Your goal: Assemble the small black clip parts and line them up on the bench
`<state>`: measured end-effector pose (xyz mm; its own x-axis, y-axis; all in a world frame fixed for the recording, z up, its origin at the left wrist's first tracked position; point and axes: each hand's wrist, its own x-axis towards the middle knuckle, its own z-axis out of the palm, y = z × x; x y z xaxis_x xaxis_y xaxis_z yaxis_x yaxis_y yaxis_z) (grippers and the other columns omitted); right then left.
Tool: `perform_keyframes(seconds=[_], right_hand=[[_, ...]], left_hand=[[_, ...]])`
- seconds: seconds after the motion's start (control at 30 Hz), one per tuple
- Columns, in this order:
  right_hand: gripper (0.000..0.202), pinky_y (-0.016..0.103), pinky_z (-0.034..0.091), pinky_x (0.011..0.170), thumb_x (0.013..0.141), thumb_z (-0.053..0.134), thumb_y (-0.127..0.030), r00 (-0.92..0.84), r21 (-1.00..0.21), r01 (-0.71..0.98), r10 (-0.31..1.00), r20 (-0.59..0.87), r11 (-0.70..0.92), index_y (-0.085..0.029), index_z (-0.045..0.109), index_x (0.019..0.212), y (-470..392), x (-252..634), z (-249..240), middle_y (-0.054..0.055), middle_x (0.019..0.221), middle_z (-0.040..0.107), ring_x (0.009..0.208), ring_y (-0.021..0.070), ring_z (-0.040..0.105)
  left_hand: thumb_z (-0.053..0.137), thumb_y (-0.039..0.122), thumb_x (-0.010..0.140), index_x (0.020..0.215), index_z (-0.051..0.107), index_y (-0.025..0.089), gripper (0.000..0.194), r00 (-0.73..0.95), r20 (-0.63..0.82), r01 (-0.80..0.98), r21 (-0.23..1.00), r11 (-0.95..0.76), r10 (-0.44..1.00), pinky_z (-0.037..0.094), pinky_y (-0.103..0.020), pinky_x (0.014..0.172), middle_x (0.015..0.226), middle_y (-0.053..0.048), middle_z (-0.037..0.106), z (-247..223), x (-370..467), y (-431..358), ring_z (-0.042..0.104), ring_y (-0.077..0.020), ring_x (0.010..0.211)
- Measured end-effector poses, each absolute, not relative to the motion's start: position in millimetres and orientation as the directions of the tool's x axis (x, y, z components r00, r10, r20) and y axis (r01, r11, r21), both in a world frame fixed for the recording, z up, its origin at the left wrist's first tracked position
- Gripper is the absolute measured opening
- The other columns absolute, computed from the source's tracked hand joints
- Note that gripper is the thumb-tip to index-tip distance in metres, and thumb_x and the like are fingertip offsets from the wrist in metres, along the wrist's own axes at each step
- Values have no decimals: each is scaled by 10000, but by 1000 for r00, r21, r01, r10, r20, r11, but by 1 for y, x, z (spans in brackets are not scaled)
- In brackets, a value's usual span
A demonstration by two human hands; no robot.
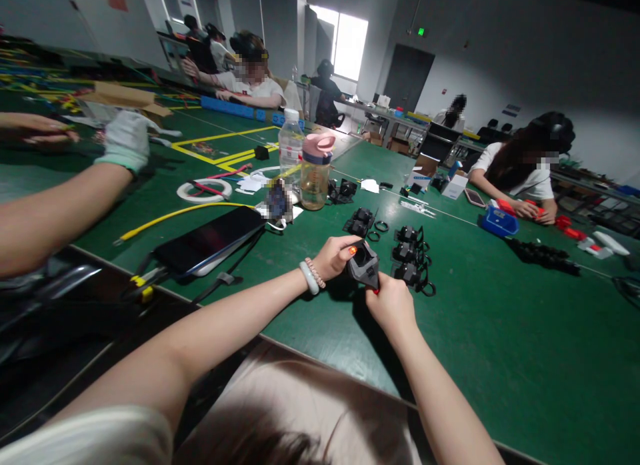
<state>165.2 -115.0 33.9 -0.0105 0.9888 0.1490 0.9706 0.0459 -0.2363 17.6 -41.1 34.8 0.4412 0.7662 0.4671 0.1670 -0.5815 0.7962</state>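
Note:
Above the green table (320, 325), both of my hands close on one dark grey, angular plastic part (365, 271) with a dark hollow in its top. My left hand (336, 258) pinches its left edge, thumb on top. The fingers of my right hand (393, 306) are wrapped round its lower right end, and a small red spot shows at their tips. Just beyond lie black plastic assemblies: one group (361, 221) farther off and several more (407, 255) in a row to the right. Black rings (429, 289) lie beside them.
A water bottle (291, 145) and a pink-lidded cup (315, 175) stand beyond my left hand. Left are a phone (213, 241), a yellow cable (185, 211) and a co-worker's gloved hand (125, 141). Another person (520, 161) sits right, near a blue bin (500, 221).

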Motion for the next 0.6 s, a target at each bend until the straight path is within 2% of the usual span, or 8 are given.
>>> perform_keyframes(seconds=[0.6], right_hand=[[232, 231, 335, 527, 724, 381, -287, 2, -235, 971, 990, 144, 33, -211, 587, 796, -120, 160, 40, 55, 675, 622, 600, 162, 564]], left_hand=[[262, 588, 709, 859, 554, 107, 582, 307, 607, 254, 690, -678, 733, 408, -262, 648, 760, -67, 592, 35, 18, -50, 542, -165, 703]])
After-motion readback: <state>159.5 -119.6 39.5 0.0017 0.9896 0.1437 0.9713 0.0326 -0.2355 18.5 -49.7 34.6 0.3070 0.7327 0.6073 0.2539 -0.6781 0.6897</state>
